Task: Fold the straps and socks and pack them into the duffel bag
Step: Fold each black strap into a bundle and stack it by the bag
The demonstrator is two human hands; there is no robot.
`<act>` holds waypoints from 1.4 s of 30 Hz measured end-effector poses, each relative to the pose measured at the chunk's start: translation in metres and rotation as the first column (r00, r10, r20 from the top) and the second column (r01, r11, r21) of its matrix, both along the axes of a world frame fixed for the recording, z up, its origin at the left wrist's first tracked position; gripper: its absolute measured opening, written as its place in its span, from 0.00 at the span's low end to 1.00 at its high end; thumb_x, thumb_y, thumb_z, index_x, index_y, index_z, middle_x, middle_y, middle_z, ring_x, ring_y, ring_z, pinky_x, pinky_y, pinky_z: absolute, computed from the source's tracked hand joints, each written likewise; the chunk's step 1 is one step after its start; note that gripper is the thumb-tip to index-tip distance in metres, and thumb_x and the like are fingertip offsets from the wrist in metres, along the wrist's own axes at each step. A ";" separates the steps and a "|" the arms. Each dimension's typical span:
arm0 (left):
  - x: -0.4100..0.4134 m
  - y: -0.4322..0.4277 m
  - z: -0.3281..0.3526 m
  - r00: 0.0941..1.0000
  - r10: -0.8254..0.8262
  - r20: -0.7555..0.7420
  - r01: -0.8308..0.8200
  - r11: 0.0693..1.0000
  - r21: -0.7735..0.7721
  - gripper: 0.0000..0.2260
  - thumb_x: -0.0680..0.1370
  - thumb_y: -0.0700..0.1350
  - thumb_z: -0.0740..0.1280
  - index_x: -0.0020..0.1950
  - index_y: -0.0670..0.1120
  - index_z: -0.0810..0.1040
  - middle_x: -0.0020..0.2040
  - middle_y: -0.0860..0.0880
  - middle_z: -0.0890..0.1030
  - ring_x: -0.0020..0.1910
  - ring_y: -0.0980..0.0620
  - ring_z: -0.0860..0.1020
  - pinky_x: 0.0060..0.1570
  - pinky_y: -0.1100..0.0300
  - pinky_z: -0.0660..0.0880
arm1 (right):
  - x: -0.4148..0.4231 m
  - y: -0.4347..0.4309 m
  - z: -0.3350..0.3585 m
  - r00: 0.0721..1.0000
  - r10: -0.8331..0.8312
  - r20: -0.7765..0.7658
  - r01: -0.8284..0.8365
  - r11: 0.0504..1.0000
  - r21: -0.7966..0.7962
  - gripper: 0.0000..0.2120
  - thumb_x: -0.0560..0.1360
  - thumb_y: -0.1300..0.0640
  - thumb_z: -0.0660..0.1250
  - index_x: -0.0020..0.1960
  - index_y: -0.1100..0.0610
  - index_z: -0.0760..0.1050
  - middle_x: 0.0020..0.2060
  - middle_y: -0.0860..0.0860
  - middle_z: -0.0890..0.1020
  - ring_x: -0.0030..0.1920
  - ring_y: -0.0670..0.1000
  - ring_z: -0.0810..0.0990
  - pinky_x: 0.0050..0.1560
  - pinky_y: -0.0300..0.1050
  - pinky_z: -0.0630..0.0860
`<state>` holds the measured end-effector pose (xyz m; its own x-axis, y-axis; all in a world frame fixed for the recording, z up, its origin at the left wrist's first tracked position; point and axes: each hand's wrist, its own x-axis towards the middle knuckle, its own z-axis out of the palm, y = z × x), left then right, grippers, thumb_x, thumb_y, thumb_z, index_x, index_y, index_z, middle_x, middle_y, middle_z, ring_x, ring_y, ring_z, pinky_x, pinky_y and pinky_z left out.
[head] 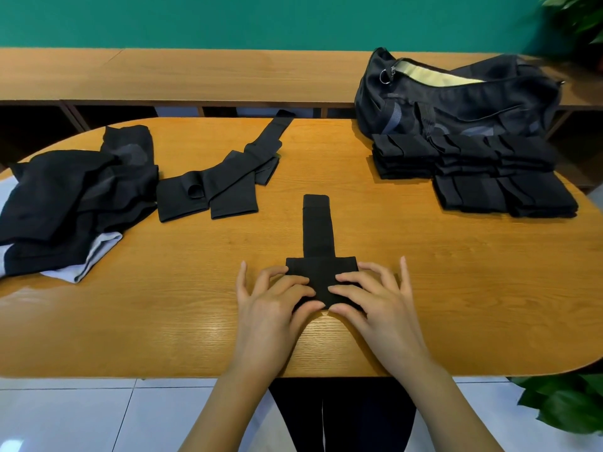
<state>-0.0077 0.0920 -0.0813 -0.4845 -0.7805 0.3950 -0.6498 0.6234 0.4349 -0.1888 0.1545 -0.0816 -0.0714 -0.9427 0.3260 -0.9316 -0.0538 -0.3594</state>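
Note:
A black strap (318, 230) lies in the middle of the wooden table (146, 308), its long end pointing away from me and its near end folded into a wider block. My left hand (270, 308) and my right hand (375, 305) both grip that folded block, fingers curled on top and thumbs at its near edge. Several unfolded black straps or socks (222, 181) lie in a loose row at the left of centre. Folded black pieces (473, 171) are stacked at the right. Behind the stack sits the black duffel bag (456, 99), its top zip open.
A heap of black and grey garments (71, 197) covers the table's left end. A long wooden bench (195, 73) runs behind the table under a green wall. A potted plant (561, 406) stands on the floor at the right.

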 end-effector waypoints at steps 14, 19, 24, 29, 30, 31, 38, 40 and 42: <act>-0.003 0.002 0.002 1.000 0.009 0.013 -0.009 0.999 -0.032 0.16 0.79 0.57 0.57 0.46 0.54 0.83 0.48 0.60 0.81 0.59 0.54 0.73 0.70 0.38 0.54 | 0.005 0.000 0.004 0.999 -0.027 -0.020 0.027 1.000 -0.008 0.19 0.76 0.39 0.54 0.50 0.43 0.82 0.50 0.39 0.80 0.64 0.48 0.72 0.71 0.71 0.52; -0.001 0.004 0.001 1.000 0.007 -0.017 -0.007 1.000 0.023 0.17 0.77 0.62 0.59 0.50 0.55 0.83 0.48 0.61 0.81 0.59 0.56 0.72 0.70 0.38 0.55 | 0.006 0.000 0.003 0.999 -0.043 0.031 0.044 0.999 -0.008 0.18 0.78 0.42 0.53 0.48 0.44 0.81 0.48 0.39 0.80 0.62 0.48 0.73 0.71 0.70 0.53; -0.003 0.004 -0.001 1.000 -0.003 0.014 0.002 0.999 0.049 0.17 0.77 0.61 0.58 0.53 0.55 0.83 0.48 0.59 0.78 0.57 0.54 0.72 0.68 0.34 0.60 | 0.006 -0.001 0.004 0.992 -0.050 0.114 0.048 0.999 0.023 0.17 0.77 0.41 0.54 0.48 0.43 0.81 0.48 0.37 0.80 0.61 0.46 0.72 0.73 0.66 0.50; -0.004 0.002 0.001 1.000 0.008 -0.023 -0.006 0.997 0.083 0.15 0.78 0.59 0.58 0.49 0.56 0.83 0.47 0.60 0.76 0.55 0.56 0.70 0.67 0.34 0.61 | 0.000 -0.001 0.005 0.985 -0.040 0.166 0.031 0.998 0.056 0.21 0.73 0.31 0.55 0.53 0.39 0.80 0.54 0.32 0.76 0.66 0.39 0.64 0.75 0.59 0.42; -0.004 0.002 0.001 1.000 0.004 -0.024 -0.002 0.996 0.089 0.15 0.78 0.59 0.57 0.48 0.57 0.83 0.47 0.60 0.76 0.55 0.56 0.70 0.67 0.34 0.61 | -0.002 -0.001 0.004 0.986 -0.035 0.164 0.025 0.998 0.063 0.22 0.72 0.30 0.55 0.53 0.39 0.80 0.54 0.31 0.75 0.66 0.38 0.63 0.75 0.58 0.40; -0.004 0.002 0.001 1.000 0.002 -0.021 0.000 0.996 0.093 0.16 0.78 0.60 0.57 0.48 0.57 0.83 0.47 0.60 0.76 0.55 0.56 0.70 0.67 0.34 0.61 | -0.003 -0.002 0.004 0.985 -0.031 0.169 0.019 0.997 0.069 0.22 0.71 0.30 0.55 0.52 0.39 0.81 0.54 0.30 0.75 0.66 0.38 0.62 0.75 0.58 0.40; 0.000 0.000 -0.001 0.998 0.006 -0.058 0.003 0.990 0.143 0.23 0.75 0.68 0.54 0.54 0.58 0.82 0.50 0.60 0.74 0.56 0.59 0.68 0.68 0.36 0.60 | -0.006 -0.002 0.003 0.967 -0.018 0.253 -0.005 0.996 0.090 0.17 0.72 0.32 0.54 0.46 0.36 0.79 0.54 0.30 0.76 0.66 0.37 0.62 0.75 0.54 0.38; 0.001 0.000 -0.001 0.997 -0.002 -0.072 0.013 0.988 0.152 0.23 0.75 0.69 0.55 0.55 0.58 0.82 0.50 0.60 0.73 0.56 0.59 0.68 0.66 0.35 0.62 | -0.006 -0.003 0.003 0.967 -0.015 0.255 -0.009 0.996 0.092 0.18 0.71 0.32 0.54 0.46 0.37 0.79 0.53 0.30 0.76 0.66 0.37 0.62 0.75 0.54 0.39; 0.001 -0.001 -0.001 0.996 0.001 -0.085 0.013 0.987 0.159 0.22 0.74 0.68 0.58 0.54 0.58 0.83 0.50 0.60 0.74 0.55 0.59 0.67 0.63 0.35 0.64 | -0.006 -0.003 0.003 0.967 -0.016 0.254 -0.008 0.996 0.094 0.19 0.71 0.31 0.54 0.46 0.37 0.79 0.53 0.30 0.75 0.66 0.37 0.62 0.75 0.55 0.39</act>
